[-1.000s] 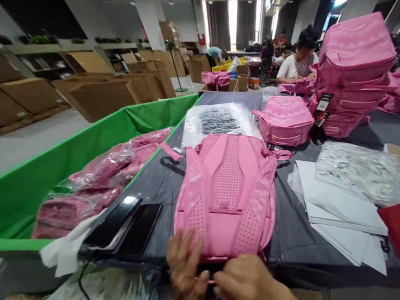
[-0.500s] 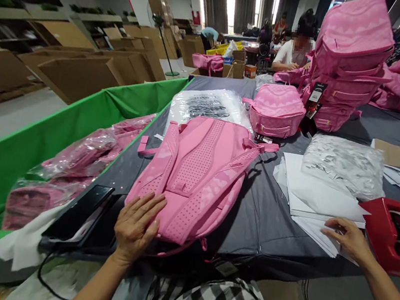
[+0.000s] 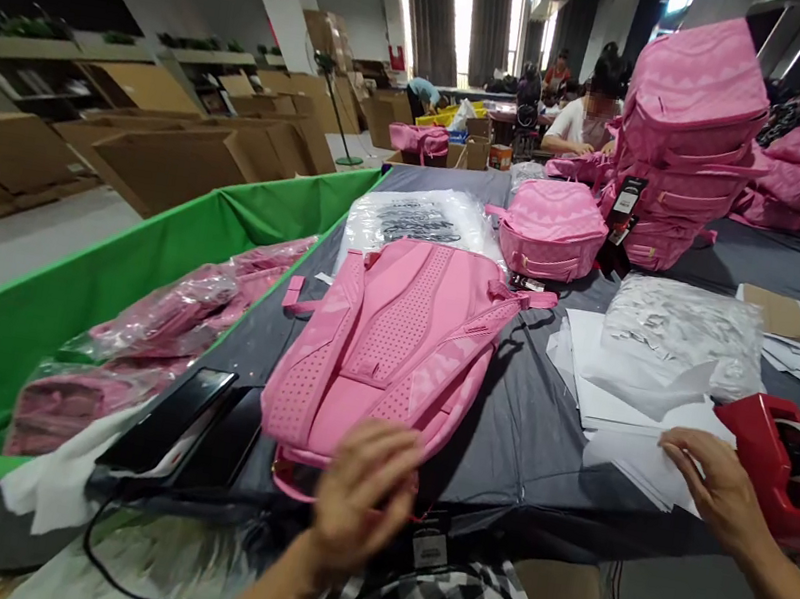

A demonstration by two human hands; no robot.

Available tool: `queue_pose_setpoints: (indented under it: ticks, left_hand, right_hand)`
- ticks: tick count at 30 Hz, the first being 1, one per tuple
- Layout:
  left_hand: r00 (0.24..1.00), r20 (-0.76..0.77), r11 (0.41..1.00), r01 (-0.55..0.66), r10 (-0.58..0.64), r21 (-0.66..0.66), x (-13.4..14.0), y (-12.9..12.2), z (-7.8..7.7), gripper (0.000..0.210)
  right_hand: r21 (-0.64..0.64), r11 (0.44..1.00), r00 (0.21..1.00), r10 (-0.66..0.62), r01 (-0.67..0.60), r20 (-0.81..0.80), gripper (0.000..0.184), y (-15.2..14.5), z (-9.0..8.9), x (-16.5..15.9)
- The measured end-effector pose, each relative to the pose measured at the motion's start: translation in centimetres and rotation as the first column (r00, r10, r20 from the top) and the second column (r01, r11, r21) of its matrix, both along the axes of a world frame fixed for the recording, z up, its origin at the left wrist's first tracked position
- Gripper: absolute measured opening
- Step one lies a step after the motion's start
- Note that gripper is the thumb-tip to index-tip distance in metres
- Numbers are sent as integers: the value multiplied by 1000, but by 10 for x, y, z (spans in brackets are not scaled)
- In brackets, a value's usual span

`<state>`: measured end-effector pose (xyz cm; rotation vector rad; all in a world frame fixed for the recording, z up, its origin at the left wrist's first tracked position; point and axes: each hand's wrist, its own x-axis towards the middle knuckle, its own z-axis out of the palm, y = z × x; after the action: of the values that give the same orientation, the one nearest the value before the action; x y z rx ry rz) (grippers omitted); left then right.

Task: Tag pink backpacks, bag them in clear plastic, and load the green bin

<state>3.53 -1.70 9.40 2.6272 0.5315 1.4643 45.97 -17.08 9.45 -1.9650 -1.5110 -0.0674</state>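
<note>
A pink backpack (image 3: 394, 339) lies on the dark table, its padded back and shoulder straps facing up. My left hand (image 3: 365, 492) is over its near edge, slightly blurred, fingers apart; whether it touches the bag I cannot tell. Below that hand a dark hang tag with a white label (image 3: 431, 547) hangs at the table edge. To the right, my right hand (image 3: 716, 486) pinches a white sheet of paper (image 3: 637, 457) at the near side of a loose paper pile (image 3: 605, 373). Beside this hand stands a red tape dispenser (image 3: 764, 443).
A green-walled bin (image 3: 174, 233) with bagged pink backpacks (image 3: 164, 303) lies left. Dark flat devices (image 3: 168, 420) rest at the near left corner. Further back are a clear plastic bag (image 3: 685, 324), a smaller pink bag (image 3: 554, 228) and stacked backpacks (image 3: 689, 133). A person (image 3: 585, 116) sits beyond.
My left hand has moved right along the backpack's near edge, from its lower left corner. My right hand has shifted slightly, and a paper sheet has lifted from the pile. The hang tag shows more.
</note>
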Motion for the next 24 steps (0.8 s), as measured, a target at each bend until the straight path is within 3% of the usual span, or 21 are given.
queue_pose_setpoints:
  ticks: [1,3,5,6,8,10,11,12,13,14,16,19,20,22,23,24]
  left_hand:
    - [988,9,981,155,-155,-116,22,-16,-1,59]
    - [928,82,843,364,-363,-397,65,-44,-7,89]
    - [886,178,553,412,-427,-724,100,-66,-17,109]
    - [878,239,381,407,-415,-830,112,-74,-22,105]
    - [880,344,64,384,-328,-921,123,-85,-33,80]
    - [890,400,-127,381,-219,-916,121,-88,-39,66]
    - [893,410,-169,383,-185,-908,118,-88,-41,64]
    - [898,406,-167,380,-168,-910,114,-87,-41,62]
    - [906,389,-119,373,-166,-920,109,-86,-41,60]
    - [915,363,-34,363,-174,-931,104,-85,-40,56]
    - [932,296,180,335,-210,-925,93,-84,-39,46]
    - [956,211,457,284,-205,-843,66,-84,-43,34]
    - [969,189,541,246,-159,-804,55,-85,-47,31]
    - [985,164,671,90,47,-736,30,-86,-58,25]
    - [970,156,686,-13,184,-727,20,-86,-64,25]
    - [941,143,660,-104,308,-744,14,-85,-69,27]
  right_hand:
    - [-42,998,998,36,-38,-49,62,-4,8,-23]
    - [-127,986,983,85,-106,-164,57,-13,20,-69]
    - [-133,986,970,71,-104,-232,54,-21,24,-106]
    - [-113,991,969,39,-69,-245,53,-25,24,-120]
    - [-110,994,956,-33,1,-291,51,-31,19,-134]
    - [-144,990,919,-50,-7,-390,49,-33,13,-137]
    - [-166,985,894,-33,-46,-446,50,-32,10,-137]
    - [-187,978,868,-8,-97,-496,55,-30,8,-136]
    - [-202,968,844,20,-151,-535,62,-25,6,-137]
    - [-215,957,827,42,-195,-561,65,-19,5,-138]
    - [-239,939,810,66,-248,-583,51,-7,4,-141]
    - [-199,939,806,118,-280,-580,45,6,-2,-140]
    - [-183,937,816,149,-296,-559,45,7,-7,-136]
    - [-171,924,839,219,-342,-499,46,10,-17,-124]
    - [-184,907,846,258,-378,-466,47,12,-22,-118]
    - [-198,885,845,304,-422,-440,48,15,-25,-113]
